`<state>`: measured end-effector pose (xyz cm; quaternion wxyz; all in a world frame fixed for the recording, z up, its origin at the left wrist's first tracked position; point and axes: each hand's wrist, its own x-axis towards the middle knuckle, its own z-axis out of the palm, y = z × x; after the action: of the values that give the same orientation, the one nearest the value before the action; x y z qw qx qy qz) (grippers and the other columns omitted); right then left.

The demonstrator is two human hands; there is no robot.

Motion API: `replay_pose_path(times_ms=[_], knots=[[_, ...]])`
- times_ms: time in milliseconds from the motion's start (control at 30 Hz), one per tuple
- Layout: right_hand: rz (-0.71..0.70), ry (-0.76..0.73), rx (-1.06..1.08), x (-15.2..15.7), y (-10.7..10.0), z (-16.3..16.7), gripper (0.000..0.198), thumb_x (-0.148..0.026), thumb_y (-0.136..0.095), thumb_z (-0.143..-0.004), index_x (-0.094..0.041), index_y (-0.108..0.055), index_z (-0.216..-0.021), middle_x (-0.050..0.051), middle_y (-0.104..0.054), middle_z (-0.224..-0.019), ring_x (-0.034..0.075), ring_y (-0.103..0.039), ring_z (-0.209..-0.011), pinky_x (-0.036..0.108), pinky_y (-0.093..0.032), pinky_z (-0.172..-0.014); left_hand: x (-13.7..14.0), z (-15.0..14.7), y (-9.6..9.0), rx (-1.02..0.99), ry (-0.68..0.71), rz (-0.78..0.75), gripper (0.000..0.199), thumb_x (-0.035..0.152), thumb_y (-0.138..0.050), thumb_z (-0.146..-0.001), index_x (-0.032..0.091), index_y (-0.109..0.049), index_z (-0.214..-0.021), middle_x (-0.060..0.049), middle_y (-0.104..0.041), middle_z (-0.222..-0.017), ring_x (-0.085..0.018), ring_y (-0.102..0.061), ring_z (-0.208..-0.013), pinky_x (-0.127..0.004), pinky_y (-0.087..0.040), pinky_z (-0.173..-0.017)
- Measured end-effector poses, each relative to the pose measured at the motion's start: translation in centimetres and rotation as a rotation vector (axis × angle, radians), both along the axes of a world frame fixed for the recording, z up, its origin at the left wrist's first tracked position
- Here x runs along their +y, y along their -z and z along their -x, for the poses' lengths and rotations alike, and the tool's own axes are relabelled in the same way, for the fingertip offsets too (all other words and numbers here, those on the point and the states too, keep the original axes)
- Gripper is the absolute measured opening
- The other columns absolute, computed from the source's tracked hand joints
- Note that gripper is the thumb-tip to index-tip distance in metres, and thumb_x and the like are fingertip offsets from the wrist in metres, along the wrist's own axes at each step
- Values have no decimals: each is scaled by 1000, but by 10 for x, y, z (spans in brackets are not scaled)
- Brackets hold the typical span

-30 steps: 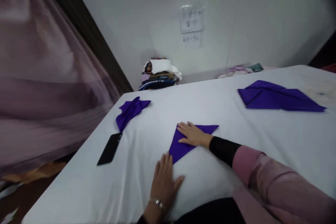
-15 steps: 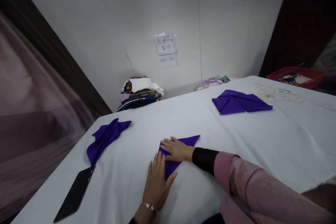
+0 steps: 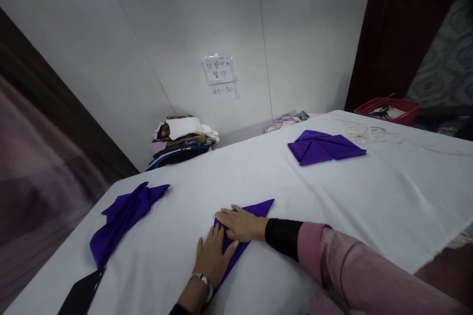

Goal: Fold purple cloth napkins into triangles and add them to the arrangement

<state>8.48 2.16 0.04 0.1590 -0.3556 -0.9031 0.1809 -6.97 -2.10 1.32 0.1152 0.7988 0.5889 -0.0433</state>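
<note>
A purple cloth napkin (image 3: 260,208), folded to a triangle, lies on the white tablecloth in front of me. My right hand (image 3: 242,224) rests flat on its upper part, fingers stretched toward the left corner. Just below, my left hand (image 3: 213,254) presses on the left side with fingers spread and the thumb out over the cloth. A bracelet (image 3: 203,283) circles the left wrist. Both hands cover much of the napkin, and its lower corner runs down behind the left wrist.
Folded purple napkins lie at the left (image 3: 127,219) and farther back right (image 3: 325,147). A black flat object (image 3: 82,293) sits near the left edge. Behind the table are stacked clothes (image 3: 183,140), a red basket (image 3: 401,108) and a wall sign (image 3: 219,70).
The view has shifted, so the scene sits differently in it. My left hand has moved down along the napkin's left side, and more purple shows below it. My right hand stays on the cloth.
</note>
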Motion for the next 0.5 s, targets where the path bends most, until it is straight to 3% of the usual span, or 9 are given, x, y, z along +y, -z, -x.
replay_pose_path(times_ms=[100, 333, 500], knots=[[-4, -11, 7, 1, 2, -1, 70, -26, -43, -86, -3, -14, -145, 22, -29, -147, 26, -21, -137, 47, -14, -111, 9, -1, -2, -23, 41, -76, 73, 56, -34, -85, 9, -29, -142, -16, -23, -150, -28, -14, -140, -54, -11, -112], [-30, -23, 42, 1, 2, -1, 74, -25, -45, -85, -8, -10, -147, 18, -28, -148, 27, -21, -137, 50, -14, -110, 15, 12, 28, -138, 138, -203, 70, 51, -32, -88, 10, -23, -144, -16, -30, -148, -26, -18, -140, -52, -16, -111], [5, -18, 25, 2, 0, -1, 69, -32, -43, -88, -10, -14, -147, 18, -28, -148, 25, -19, -138, 48, -12, -111, 16, 15, 34, -113, 144, -224, 70, 52, -34, -87, 10, -27, -143, -16, -32, -146, -27, -20, -139, -53, -17, -111]])
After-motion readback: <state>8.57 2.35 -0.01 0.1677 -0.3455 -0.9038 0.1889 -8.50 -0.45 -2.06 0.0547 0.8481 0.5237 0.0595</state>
